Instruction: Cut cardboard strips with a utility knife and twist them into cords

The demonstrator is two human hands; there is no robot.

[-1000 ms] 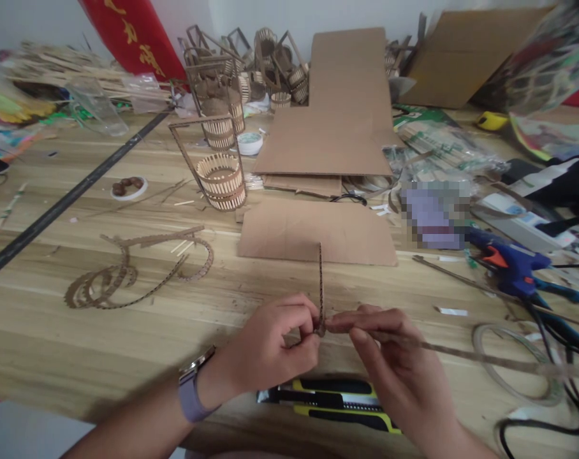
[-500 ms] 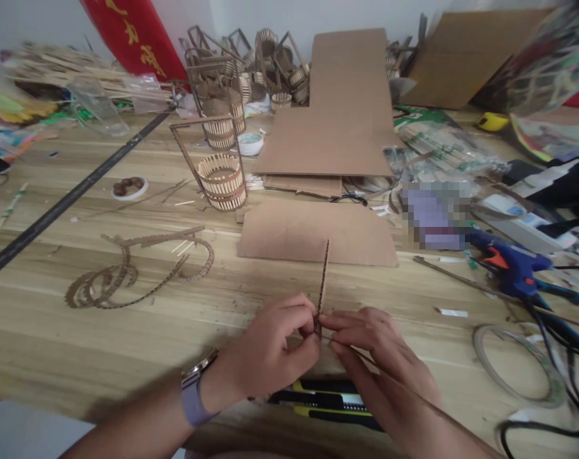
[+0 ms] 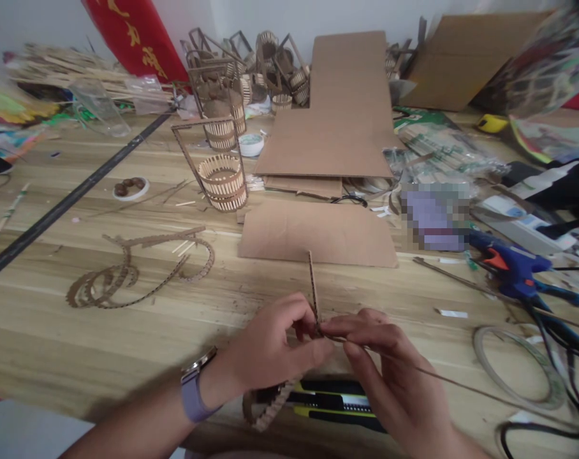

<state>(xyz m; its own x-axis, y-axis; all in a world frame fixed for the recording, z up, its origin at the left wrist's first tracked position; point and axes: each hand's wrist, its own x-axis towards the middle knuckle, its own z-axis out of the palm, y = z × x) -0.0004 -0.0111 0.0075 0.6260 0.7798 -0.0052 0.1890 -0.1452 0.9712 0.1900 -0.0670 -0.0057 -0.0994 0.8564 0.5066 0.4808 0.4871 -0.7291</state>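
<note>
Item: narrow brown corrugated cardboard strip, raised in front of me over the pale wooden bench; one end upright, a long length trailing to lower right. My left grip: thumb and fingers closed on the strip at its bend. My right grip: pinched on it just beside. Beneath the left: curled ridged brown cardboard; whether joined to the strip, I cannot tell. Beyond: round pale-slatted basket with tall brown handle. Step in hand, by my judgement: bending the strip. Next move calls for: left pinch firm, right feeding evenly, no crease.
</note>
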